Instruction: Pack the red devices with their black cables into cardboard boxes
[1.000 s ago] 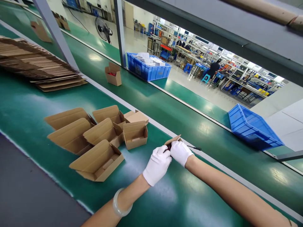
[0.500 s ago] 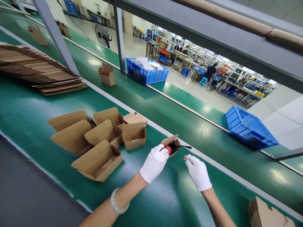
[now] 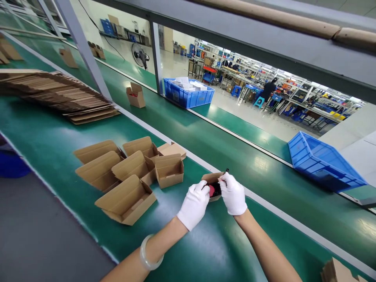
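Note:
Both my hands wear white gloves and meet over a small open cardboard box [image 3: 210, 177] on the green belt [image 3: 205, 250]. My left hand [image 3: 194, 203] grips the box's near side, beside a red and black item [image 3: 213, 190] inside it. My right hand [image 3: 233, 194] is closed on the box's right end, pinching a thin black cable [image 3: 226, 171] that pokes up at its fingertips. To the left stand several open empty cardboard boxes [image 3: 129, 176].
A stack of flat cardboard blanks [image 3: 58, 94] lies at the far left. On the farther belt sit a small box [image 3: 136, 95] with something red inside and two blue bins [image 3: 188, 92] [image 3: 323, 160]. A cardboard corner [image 3: 337, 272] shows at bottom right. People work at distant benches.
My right hand, which had drawn back off the box half a second ago, has returned to it and taken the black cable. The cable's loose end is now folded in at the box.

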### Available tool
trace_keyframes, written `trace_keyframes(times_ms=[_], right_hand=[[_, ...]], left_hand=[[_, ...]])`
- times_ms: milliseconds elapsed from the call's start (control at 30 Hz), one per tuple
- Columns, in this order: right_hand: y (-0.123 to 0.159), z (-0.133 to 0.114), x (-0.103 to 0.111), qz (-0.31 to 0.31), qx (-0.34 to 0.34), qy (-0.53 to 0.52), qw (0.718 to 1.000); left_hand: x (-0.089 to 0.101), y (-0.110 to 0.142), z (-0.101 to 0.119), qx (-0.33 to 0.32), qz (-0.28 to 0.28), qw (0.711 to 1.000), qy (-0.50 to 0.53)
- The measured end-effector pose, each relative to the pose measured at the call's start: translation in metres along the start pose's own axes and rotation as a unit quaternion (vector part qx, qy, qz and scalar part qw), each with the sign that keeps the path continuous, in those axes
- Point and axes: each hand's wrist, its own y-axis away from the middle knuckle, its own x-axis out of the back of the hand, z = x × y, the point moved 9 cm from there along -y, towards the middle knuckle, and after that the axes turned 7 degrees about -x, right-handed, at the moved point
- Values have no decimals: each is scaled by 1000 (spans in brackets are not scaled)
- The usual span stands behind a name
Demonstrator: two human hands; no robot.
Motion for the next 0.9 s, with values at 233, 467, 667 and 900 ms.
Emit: trace_keyframes(times_ms=[233,467,667,900], right_hand=[[-6,17,19,56,-66,-19,996],[21,-6,7,149,36,3,988],[33,-21,2,133,130,104,977],[9,-25,-27,-226,107,356,900]], left_hand=[[-9,-8,4,-11,-45,999,-9],[-4,2,3,-68,-3,996,58],[7,9,-5,-81,81,987,111],[4,9,0,-117,72,985,103]])
